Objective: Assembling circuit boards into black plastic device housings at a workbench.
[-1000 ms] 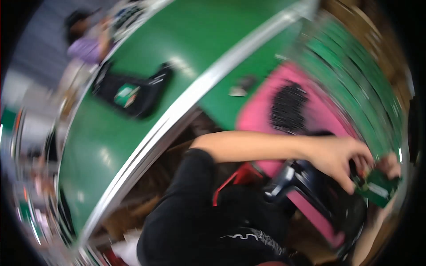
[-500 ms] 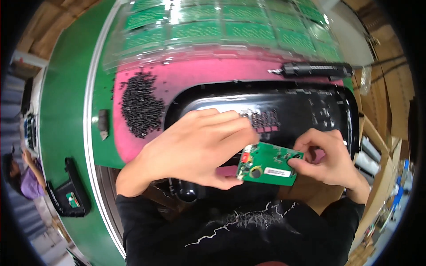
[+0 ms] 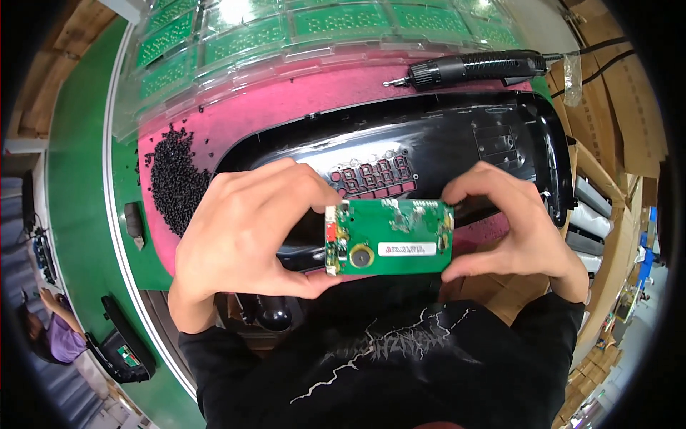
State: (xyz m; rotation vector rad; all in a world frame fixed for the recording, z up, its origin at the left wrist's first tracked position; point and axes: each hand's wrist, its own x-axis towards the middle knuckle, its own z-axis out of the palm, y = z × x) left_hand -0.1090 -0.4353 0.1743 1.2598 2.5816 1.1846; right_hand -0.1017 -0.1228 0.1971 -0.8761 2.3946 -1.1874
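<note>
Between my two hands is a green circuit board (image 3: 400,229), held level by its short ends. It carries a white label, a round dark part and a red connector at its left end. My left hand (image 3: 246,229) pinches the left end between thumb and fingers. My right hand (image 3: 511,225) grips the right end the same way. Beneath and beyond the board lies a glossy black plastic housing (image 3: 443,132) with digit-shaped cutouts, resting on a pink mat (image 3: 314,84).
A pile of small black screws (image 3: 175,179) lies on the mat's left. Beyond the housing lies a black electric screwdriver (image 3: 475,69). Clear trays (image 3: 343,21) of green boards stand at the back. Left are a dark marker-like tool (image 3: 133,224), another black housing (image 3: 125,350) and a person (image 3: 64,332).
My right hand has shifted its hold onto the board's right end. The board has turned level and moved slightly left. My view has shifted, so the mat and housing sit differently.
</note>
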